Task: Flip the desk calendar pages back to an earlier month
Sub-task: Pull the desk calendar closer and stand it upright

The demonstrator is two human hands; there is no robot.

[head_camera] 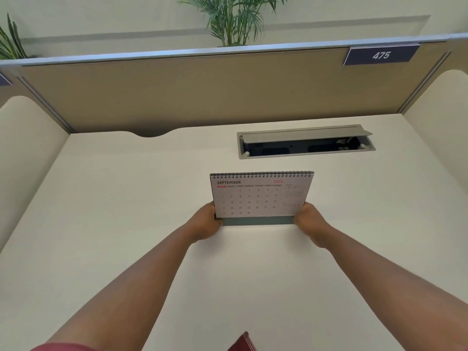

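Observation:
A spiral-bound desk calendar [258,196] stands upright on the white desk [126,198], slightly right of centre. Its front page reads SEPTEMBER 2026, with a grey base strip showing below the page. My left hand [206,221] grips the calendar's lower left corner. My right hand [310,221] grips the lower right corner. Both arms reach forward from the near edge. The fingers behind the calendar are hidden.
An open cable hatch [306,143] with a raised grey lid lies in the desk just behind the calendar. A tan partition [202,89] with a sign reading 475 [381,55] closes the back. Cream side panels flank the desk. A dark red object [243,343] pokes in at the bottom edge.

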